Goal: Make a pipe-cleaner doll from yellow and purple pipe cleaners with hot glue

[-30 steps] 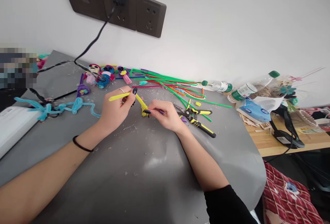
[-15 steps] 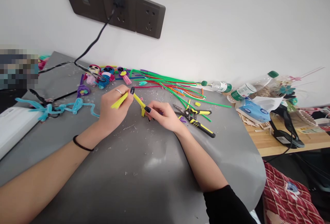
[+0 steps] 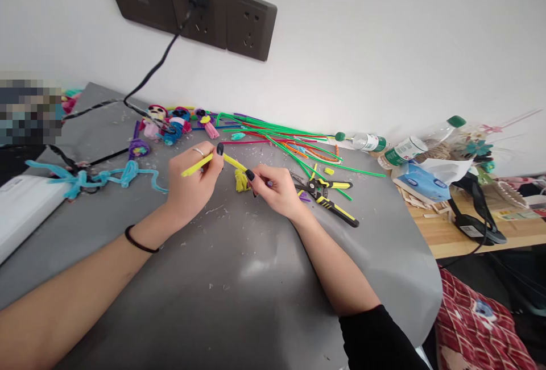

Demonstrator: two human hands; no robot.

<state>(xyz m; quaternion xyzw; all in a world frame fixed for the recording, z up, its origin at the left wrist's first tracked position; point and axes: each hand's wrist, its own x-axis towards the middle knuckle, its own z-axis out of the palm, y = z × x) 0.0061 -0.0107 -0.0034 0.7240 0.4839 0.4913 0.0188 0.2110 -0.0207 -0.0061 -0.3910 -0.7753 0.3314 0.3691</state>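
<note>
A fuzzy yellow pipe cleaner (image 3: 234, 162) stretches between my two hands over the grey table (image 3: 256, 302). My left hand (image 3: 194, 179) pinches it between thumb and fingers, and its free end sticks out to the left. At the other side my right hand (image 3: 275, 188) grips the strip by a bundled yellow pipe-cleaner piece (image 3: 242, 181), which hangs at the fingertips. Just right of that hand lie wire pliers (image 3: 326, 196) with black and yellow handles, their jaws partly behind the knuckles.
Green and other coloured pipe cleaners (image 3: 281, 133) lie along the wall. Small pipe-cleaner dolls (image 3: 177, 125) sit at back left, near a light-blue twisted piece (image 3: 106, 178). Plastic bottles (image 3: 403, 151) and a blue tissue pack (image 3: 422, 181) are at right. A black cable (image 3: 156, 69) hangs from the socket.
The yellow bundle at my right fingertips has turned and shows more fully. My left hand has shifted slightly, and the pipe cleaner's free end now appears thinner.
</note>
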